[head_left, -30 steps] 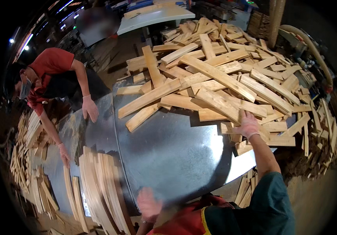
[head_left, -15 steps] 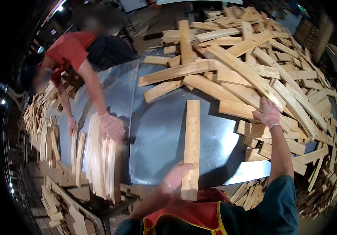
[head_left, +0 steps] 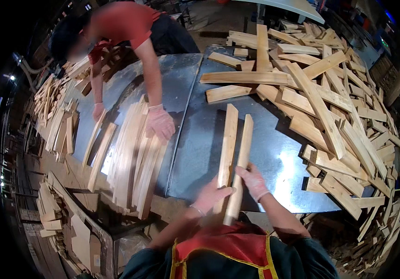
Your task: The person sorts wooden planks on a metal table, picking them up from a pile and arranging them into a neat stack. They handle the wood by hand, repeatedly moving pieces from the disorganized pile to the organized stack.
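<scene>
My left hand [head_left: 209, 195], in a thin pale glove, is closed round the lower part of a wooden slat [head_left: 228, 145]. Beside it a second wooden slat [head_left: 243, 151] is gripped near its lower half by my gloved right hand [head_left: 254, 183]. The two slats stand on edge almost side by side, a narrow gap between their far ends, close in front of my red apron [head_left: 223, 244]. Beneath them lies the dark metal tabletop [head_left: 195, 153]. My left fingertips reach across toward the right slat; whether they touch it I cannot tell.
A large jumbled heap of wooden slats [head_left: 321, 100] covers the table's right side. Across at the left, a person in a red shirt [head_left: 121, 23] leans over the table, one gloved hand [head_left: 160, 123] on a row of slats [head_left: 127, 153]. A cart with offcuts [head_left: 81, 237] stands lower left.
My right hand has left the heap and come back to the middle with a second slat. The slat in my left hand has turned onto its edge. The view has shifted left.
</scene>
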`<action>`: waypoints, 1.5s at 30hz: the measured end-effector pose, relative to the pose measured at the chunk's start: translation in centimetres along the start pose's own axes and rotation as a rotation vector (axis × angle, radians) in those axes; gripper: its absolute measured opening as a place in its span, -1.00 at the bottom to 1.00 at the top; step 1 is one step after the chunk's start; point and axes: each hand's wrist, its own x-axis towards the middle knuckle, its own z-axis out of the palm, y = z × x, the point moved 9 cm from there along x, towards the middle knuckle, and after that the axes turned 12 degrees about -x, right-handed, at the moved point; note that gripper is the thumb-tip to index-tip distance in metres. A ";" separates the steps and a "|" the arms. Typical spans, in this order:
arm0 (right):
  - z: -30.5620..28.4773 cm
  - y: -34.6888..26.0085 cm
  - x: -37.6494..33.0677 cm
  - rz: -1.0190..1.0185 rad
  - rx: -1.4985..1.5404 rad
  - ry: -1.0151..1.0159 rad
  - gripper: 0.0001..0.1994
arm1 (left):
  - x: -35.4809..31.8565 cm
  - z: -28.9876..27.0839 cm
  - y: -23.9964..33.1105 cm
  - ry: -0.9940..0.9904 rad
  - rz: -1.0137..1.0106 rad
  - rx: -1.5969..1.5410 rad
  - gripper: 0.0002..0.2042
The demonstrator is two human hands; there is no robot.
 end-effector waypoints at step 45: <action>-3.7 3.8 -1.6 0.016 -0.138 -0.263 -0.48 | -6.0 -9.4 0.5 0.504 -0.173 0.441 -0.63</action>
